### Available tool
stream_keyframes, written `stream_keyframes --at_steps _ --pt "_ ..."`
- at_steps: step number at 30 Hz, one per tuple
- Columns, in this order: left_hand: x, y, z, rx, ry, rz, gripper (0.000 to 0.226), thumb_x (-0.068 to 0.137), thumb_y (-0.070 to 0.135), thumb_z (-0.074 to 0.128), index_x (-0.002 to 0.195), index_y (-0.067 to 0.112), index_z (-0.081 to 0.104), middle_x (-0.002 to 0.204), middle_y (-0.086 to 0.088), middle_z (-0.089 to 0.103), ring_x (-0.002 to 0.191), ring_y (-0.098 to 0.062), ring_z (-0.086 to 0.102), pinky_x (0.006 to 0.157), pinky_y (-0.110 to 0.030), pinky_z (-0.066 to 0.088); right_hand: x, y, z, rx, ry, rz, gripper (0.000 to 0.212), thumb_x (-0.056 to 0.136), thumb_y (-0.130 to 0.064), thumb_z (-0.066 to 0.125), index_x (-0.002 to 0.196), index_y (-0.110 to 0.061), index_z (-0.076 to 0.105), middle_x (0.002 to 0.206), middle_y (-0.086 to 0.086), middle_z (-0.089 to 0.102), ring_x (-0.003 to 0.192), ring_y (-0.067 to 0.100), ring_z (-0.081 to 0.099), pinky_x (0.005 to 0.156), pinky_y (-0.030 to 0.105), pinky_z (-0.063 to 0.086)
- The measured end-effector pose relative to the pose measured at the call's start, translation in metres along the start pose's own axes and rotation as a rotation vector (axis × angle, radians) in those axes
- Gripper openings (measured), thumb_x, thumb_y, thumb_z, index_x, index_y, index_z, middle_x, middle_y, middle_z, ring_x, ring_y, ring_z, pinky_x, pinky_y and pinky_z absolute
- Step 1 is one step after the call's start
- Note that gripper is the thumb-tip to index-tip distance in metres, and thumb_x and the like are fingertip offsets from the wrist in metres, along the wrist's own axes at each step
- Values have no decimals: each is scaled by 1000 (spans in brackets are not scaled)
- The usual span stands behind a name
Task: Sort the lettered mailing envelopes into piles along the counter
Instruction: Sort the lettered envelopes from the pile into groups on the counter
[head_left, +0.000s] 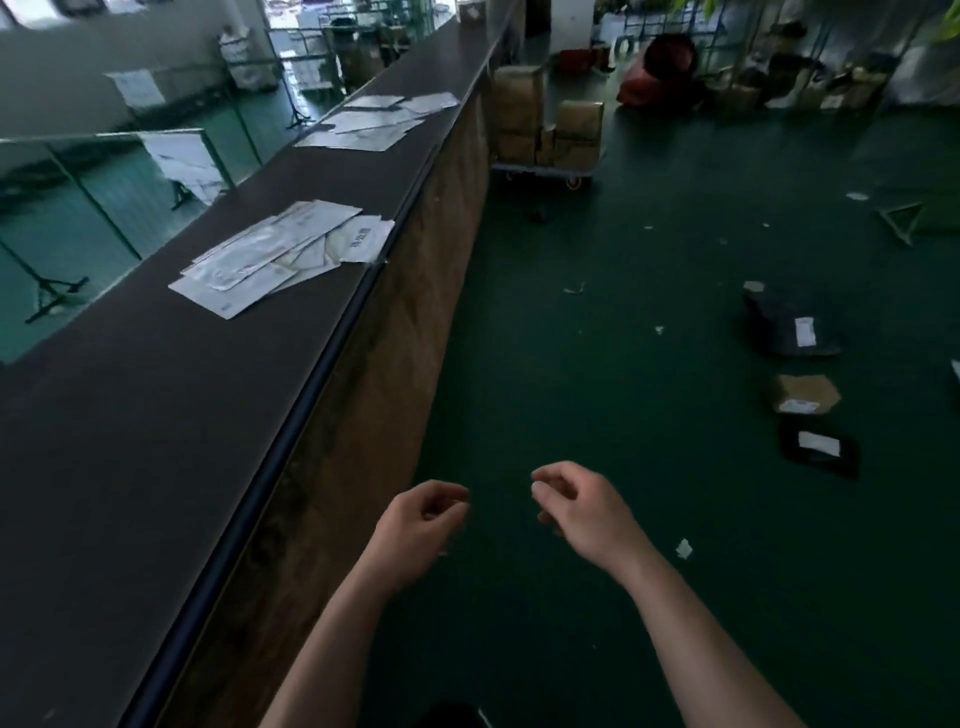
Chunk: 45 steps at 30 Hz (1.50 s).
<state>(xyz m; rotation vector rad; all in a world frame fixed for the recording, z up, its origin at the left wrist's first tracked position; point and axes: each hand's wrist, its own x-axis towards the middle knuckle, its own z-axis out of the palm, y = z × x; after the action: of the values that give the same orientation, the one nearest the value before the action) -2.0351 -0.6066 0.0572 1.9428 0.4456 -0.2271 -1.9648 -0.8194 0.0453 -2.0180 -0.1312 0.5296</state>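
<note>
Both hands free, two piles already on the surface

My left hand (423, 514) and right hand (576, 506) hang over the green floor, fingers loosely curled, grasping nothing. The near envelope pile (283, 254) and far envelope pile (374, 122) lie well apart on the dark surface (156, 415) to my left. I'd fetch the next envelope, read its letter, then lay it squarely on its pile.

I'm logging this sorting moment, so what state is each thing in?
Left hand: loosely curled, holds nothing.
Right hand: loosely curled, holds nothing.
Near pile of white envelopes: fanned, overlapping, flat on the dark counter.
Far pile of white envelopes: spread flat.
Brown cardboard box: shut, on green floor.
</note>
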Motion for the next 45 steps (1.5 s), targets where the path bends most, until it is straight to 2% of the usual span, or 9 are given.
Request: stream_keyframes --at_steps 4,10,17,25,30,33,37,41,45 --pt "99 12 -32 -73 25 -32 14 100 22 62 111 26 68 102 -3 74 93 -22 73 81 -39 62 112 -30 4 24 -58 -9 10 102 -29 61 110 -31 66 98 -3 72 87 12 73 81 36 62" --pt "288 53 -105 -223 61 -53 19 101 18 59 120 19 64 109 -3 71 100 -22 71 85 -38 61 309 -102 4 -72 -113 -1 21 102 -28 61 123 -29 62 105 -6 68 89 11 73 77 29 60" --pt "476 137 -153 -132 79 -2 15 100 25 62 113 27 68 100 2 73 90 -15 72 81 -38 62 487 -170 -45 -145 -41 12 24 102 -32 60 126 -30 60 108 -8 67 91 9 71 83 32 61" --pt "713 200 -142 -9 -94 5 16 99 25 64 114 28 67 100 0 72 90 -15 73 79 -36 63 706 -155 -114 -25 49 95 19 101 -33 61 120 -31 62 102 -7 69 86 9 72 80 32 62" --pt "868 290 -152 151 -178 70 20 98 28 64 117 34 65 106 7 71 91 -6 70 76 -24 60 868 -183 -174 86 76 138 20 101 -30 62 120 -23 65 101 -3 71 86 14 73 77 35 63" --pt "930 336 -183 207 -92 109 21 100 27 62 120 32 64 110 9 69 93 -4 68 69 -17 54 941 -228 -197 73 48 61 18 101 -33 61 118 -28 64 101 -6 70 86 10 72 79 33 62" --pt "1026 362 -217 141 16 101 19 99 25 63 116 31 67 110 8 70 97 -6 67 76 -18 53 1044 -277 -221 -13 -43 -20 16 101 -36 61 117 -34 63 99 -7 71 86 7 71 76 27 60" --pt "1126 364 -225 96 -17 42 19 99 25 63 117 31 66 109 8 70 94 -3 68 67 -13 51 1147 -294 -236 -91 -68 -20 17 101 -34 62 118 -34 63 99 -10 69 88 6 70 76 25 59" --pt "1248 381 -246 23 -18 50 20 99 25 63 118 31 67 107 9 70 93 -4 69 69 -16 52 1272 -324 -244 -178 -71 12 18 102 -33 61 119 -31 63 98 -8 69 86 8 69 73 24 59"
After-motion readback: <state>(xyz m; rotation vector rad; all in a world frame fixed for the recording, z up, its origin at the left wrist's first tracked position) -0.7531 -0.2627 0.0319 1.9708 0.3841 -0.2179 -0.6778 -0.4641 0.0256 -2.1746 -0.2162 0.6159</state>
